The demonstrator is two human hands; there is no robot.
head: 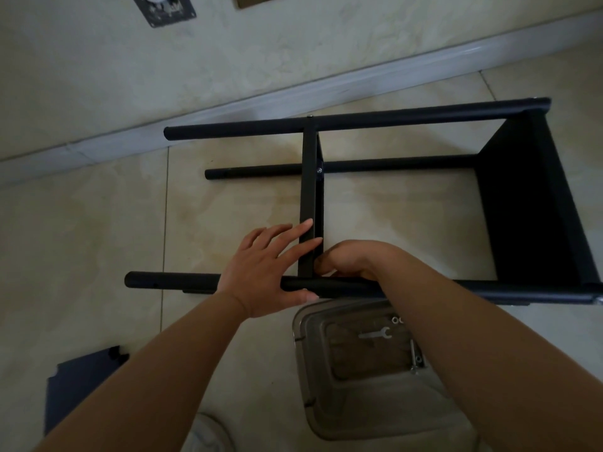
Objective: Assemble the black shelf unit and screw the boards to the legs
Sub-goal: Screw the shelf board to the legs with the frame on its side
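Floor tiles (98,223) hold the shelf frame: left hand (264,269), fingers spread, steadies the middle board (308,190) while right hand (346,261), curled at the near leg (169,281), seems to fasten it; tightening likely comes next.

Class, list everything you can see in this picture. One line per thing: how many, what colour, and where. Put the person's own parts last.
shelf unit: one, black, lying on its side on the floor, centre.
legs: four black tubes, running left to right.
middle board: one, black, edge-on between the legs, centre.
end board: one, black, right end of the unit.
loose board: one, dark, on the floor at lower left.
tray: one, clear plastic, floor below the unit.
spanner: one, silver, in the tray.
nuts and bolts: a few, silver, at the tray's right side.
floor: beige tiles.
skirting: one, white, along the wall.
left hand: open, flat on the near leg and middle board.
right hand: fingers curled at the board-leg joint.
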